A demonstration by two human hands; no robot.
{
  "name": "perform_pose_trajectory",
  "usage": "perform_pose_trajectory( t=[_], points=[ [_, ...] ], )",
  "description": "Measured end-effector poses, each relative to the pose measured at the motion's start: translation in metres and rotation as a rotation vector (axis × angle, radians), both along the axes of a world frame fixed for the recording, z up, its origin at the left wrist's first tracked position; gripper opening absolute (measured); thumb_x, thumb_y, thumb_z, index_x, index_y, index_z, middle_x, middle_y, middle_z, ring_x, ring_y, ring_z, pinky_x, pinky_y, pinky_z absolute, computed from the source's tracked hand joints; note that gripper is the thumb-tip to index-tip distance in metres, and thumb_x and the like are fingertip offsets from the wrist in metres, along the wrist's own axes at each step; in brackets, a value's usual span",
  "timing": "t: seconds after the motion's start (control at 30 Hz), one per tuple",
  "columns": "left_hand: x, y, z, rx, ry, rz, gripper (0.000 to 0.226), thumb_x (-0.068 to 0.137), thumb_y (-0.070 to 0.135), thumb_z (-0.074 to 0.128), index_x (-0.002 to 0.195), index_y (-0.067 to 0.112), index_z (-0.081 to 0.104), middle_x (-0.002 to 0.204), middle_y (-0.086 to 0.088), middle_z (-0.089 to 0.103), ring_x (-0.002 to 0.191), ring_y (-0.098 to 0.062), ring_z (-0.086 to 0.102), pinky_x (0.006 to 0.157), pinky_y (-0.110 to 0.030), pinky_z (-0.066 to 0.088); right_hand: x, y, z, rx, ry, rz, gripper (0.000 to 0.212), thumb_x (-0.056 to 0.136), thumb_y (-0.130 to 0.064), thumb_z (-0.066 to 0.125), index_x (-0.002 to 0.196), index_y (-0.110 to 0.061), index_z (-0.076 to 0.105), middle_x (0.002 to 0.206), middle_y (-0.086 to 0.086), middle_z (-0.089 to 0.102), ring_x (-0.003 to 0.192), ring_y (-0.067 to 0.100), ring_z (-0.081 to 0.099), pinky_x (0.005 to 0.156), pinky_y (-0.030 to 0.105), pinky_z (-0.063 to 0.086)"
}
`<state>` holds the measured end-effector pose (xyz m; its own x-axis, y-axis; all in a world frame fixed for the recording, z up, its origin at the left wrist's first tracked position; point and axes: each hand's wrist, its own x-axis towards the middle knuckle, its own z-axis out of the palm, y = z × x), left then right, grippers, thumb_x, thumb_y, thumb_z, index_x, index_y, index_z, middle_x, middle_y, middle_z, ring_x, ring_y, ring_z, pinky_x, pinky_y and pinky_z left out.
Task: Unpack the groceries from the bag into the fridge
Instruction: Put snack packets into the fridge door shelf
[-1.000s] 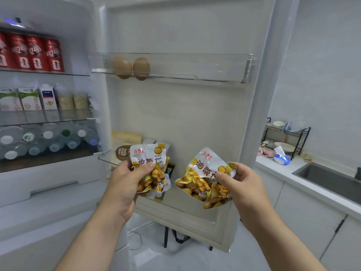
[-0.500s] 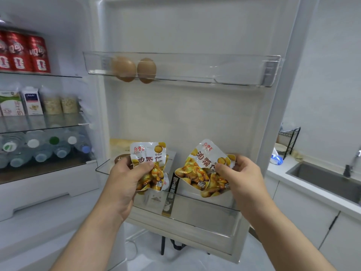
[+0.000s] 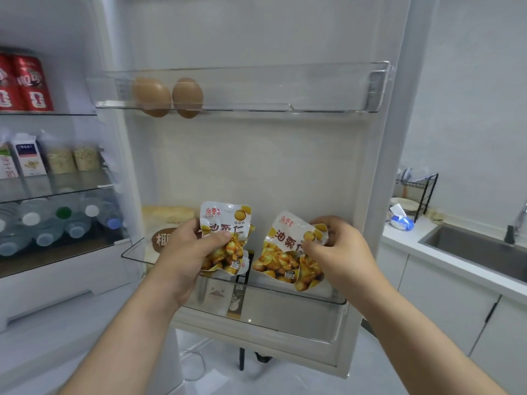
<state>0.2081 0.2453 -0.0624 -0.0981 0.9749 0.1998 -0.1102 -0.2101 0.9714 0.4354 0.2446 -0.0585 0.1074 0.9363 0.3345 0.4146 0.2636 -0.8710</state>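
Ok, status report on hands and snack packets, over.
Left hand grips left packet, right hand pinches right packet. Both packets at the lower door bin, not yet released. Bread bag and dark carton already in bin.

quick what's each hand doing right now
Left hand: grips the left chestnut packet.
Right hand: grips the right chestnut packet.
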Motion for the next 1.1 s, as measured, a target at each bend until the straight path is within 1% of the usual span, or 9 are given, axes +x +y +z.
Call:
perform_pose_trajectory(
  t=[0.2, 0.37, 0.47, 0.53, 0.6, 0.63, 0.7, 0.9, 1.1],
  points=[
    [-0.005, 0.014, 0.002, 0.021, -0.031, -0.115, 0.018, 0.087, 0.000, 0.062, 0.103, 0.007, 0.064, 0.091, -0.013, 0.076, 0.074, -0.027, 0.074, 0.056, -0.030, 0.057, -0.001, 0.003, 0.000, -0.065, -0.152, -0.018, 0.029, 0.086, -0.014, 0.064, 0.110, -0.029, 0.060, 0.094, -0.013, 0.064, 0.079, 0.000, 0.063, 0.047, 0.009, 0.046],
    [-0.014, 0.024, 0.000, 0.007, -0.049, -0.220, 0.018, 0.086, 0.002, 0.062, 0.102, 0.008, 0.065, 0.091, -0.011, 0.076, 0.077, -0.025, 0.074, 0.060, -0.030, 0.058, -0.011, 0.009, -0.002, -0.205, -0.203, -0.032, 0.026, 0.087, -0.015, 0.064, 0.108, -0.030, 0.060, 0.090, -0.011, 0.066, 0.075, 0.003, 0.064, 0.049, 0.015, 0.051],
    [-0.022, 0.030, -0.001, 0.007, -0.049, -0.277, 0.017, 0.086, 0.003, 0.062, 0.101, 0.009, 0.067, 0.092, -0.010, 0.076, 0.080, -0.024, 0.074, 0.063, -0.029, 0.059, -0.017, 0.014, 0.000, -0.316, -0.251, -0.044, 0.027, 0.085, -0.016, 0.069, 0.107, -0.030, 0.061, 0.090, -0.009, 0.067, 0.076, 0.006, 0.065, 0.050, 0.017, 0.049],
    [-0.026, 0.033, 0.000, 0.004, -0.055, -0.307, 0.018, 0.086, 0.003, 0.062, 0.102, 0.008, 0.067, 0.094, -0.010, 0.076, 0.083, -0.025, 0.074, 0.062, -0.029, 0.059, -0.021, 0.019, 0.000, -0.393, -0.271, -0.055, 0.025, 0.083, -0.017, 0.072, 0.103, -0.028, 0.063, 0.089, -0.006, 0.069, 0.077, 0.009, 0.066, 0.055, 0.021, 0.052],
    [-0.029, 0.036, -0.001, -0.002, -0.065, -0.329, 0.018, 0.085, 0.003, 0.062, 0.102, 0.008, 0.067, 0.094, -0.011, 0.076, 0.081, -0.025, 0.074, 0.059, -0.028, 0.058, -0.026, 0.025, -0.002, -0.457, -0.270, -0.058, 0.020, 0.079, -0.016, 0.075, 0.095, -0.024, 0.066, 0.089, 0.000, 0.072, 0.082, 0.017, 0.069, 0.071, 0.032, 0.060],
    [-0.030, 0.036, -0.001, -0.008, -0.071, -0.338, 0.017, 0.085, 0.003, 0.062, 0.101, 0.008, 0.067, 0.092, -0.011, 0.076, 0.079, -0.024, 0.074, 0.057, -0.028, 0.057, -0.029, 0.027, -0.003, -0.495, -0.249, -0.052, 0.019, 0.078, -0.014, 0.077, 0.093, -0.022, 0.067, 0.091, 0.003, 0.073, 0.086, 0.021, 0.070, 0.079, 0.038, 0.061],
    [-0.032, 0.038, -0.002, -0.025, -0.080, -0.359, 0.016, 0.086, 0.002, 0.062, 0.100, 0.007, 0.067, 0.090, -0.010, 0.076, 0.075, -0.022, 0.074, 0.056, -0.027, 0.056, -0.035, 0.029, -0.006, -0.581, -0.231, -0.041, 0.017, 0.079, -0.011, 0.077, 0.093, -0.016, 0.068, 0.094, 0.007, 0.074, 0.090, 0.025, 0.071, 0.085, 0.044, 0.059],
    [-0.037, 0.041, -0.005, -0.041, -0.149, -0.396, 0.018, 0.083, 0.001, 0.063, 0.101, 0.006, 0.066, 0.090, -0.011, 0.076, 0.077, -0.024, 0.074, 0.056, -0.029, 0.057, -0.043, 0.033, -0.009, -0.740, -0.429, -0.052, 0.022, 0.082, -0.018, 0.075, 0.103, -0.016, 0.068, 0.103, 0.007, 0.071, 0.096, 0.024, 0.068, 0.088, 0.044, 0.058],
    [-0.038, 0.045, -0.005, -0.053, -0.152, -0.425, 0.026, 0.079, 0.005, 0.065, 0.105, 0.004, 0.065, 0.092, -0.012, 0.076, 0.076, -0.024, 0.074, 0.055, -0.029, 0.056, -0.050, 0.034, -0.012, -0.744, -0.607, -0.123, 0.039, 0.081, -0.026, 0.077, 0.116, -0.012, 0.067, 0.114, 0.006, 0.066, 0.104, 0.026, 0.061, 0.091, 0.039, 0.056]
  ],
)
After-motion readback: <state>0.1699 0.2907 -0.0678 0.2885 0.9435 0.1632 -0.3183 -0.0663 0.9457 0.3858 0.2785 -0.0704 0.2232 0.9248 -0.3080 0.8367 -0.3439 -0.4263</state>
